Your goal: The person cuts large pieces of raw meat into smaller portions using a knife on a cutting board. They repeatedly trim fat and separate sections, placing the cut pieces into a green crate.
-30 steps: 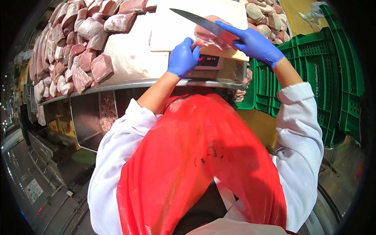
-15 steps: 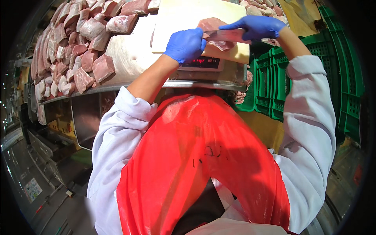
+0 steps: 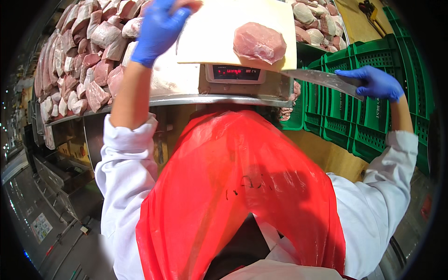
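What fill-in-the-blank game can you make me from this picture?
1. The right hand holds a long ____.
2. The meat slab sits closer to the cutting board's ____ edge than to its left edge.
3. The apron is coloured ____.
4. The plastic crates are coloured ____.

Missing words: knife; right; red; green.

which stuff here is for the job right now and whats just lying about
Likely in use:
long steel-bladed knife, in the blue-gloved right hand
thick oval pink meat slice
flat cream-coloured cutting board
small pink piece, apparently meat, in the blue-gloved left hand

Likely just nearby:
green perforated plastic crates
heaped pale-pink meat chunks, left
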`<state>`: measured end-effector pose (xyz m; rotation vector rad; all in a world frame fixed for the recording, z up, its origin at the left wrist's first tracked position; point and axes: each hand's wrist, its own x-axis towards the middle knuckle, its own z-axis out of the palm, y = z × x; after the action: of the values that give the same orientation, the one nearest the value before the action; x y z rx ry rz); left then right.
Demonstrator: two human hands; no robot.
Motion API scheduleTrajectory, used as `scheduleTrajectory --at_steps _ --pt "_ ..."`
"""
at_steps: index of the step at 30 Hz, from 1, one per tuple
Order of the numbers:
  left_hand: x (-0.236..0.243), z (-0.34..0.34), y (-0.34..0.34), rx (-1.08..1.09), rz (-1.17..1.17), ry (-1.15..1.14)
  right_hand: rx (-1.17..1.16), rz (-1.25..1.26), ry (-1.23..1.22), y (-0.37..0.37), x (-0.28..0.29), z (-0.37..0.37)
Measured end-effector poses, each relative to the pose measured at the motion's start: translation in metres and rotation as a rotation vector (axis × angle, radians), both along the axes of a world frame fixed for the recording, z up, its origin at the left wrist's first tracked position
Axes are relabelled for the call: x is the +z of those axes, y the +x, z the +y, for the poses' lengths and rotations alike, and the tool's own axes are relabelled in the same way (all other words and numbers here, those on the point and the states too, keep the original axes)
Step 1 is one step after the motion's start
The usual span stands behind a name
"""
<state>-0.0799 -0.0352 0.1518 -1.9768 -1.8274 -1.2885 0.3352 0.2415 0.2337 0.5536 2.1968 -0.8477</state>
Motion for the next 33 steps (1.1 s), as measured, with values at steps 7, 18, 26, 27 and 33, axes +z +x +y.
scheduleTrajectory --at_steps 7,18,26,27,33 --pt "0.117 0.026 0.022 -0.595 -0.673 0.371 -0.764 0.698 -0.223 0.092 -0.059 -0.036" --pt "-0.049 0.120 0.135 -0.455 0.572 -0.580 -1.345 0.985 -0.371 0.189 -0.195 -0.165" --pt "-0.091 0.172 0.065 -0.268 0.074 -0.671 -1.687 1.110 -0.509 0.233 -0.263 -0.259" --pt "-0.087 0.181 0.045 -0.281 -0.146 -0.756 -1.707 1.107 -0.518 0.230 -0.260 -0.264" --pt "-0.115 0.129 0.046 -0.393 -1.914 -0.627 -1.789 1.087 -0.554 0.224 -0.257 -0.284"
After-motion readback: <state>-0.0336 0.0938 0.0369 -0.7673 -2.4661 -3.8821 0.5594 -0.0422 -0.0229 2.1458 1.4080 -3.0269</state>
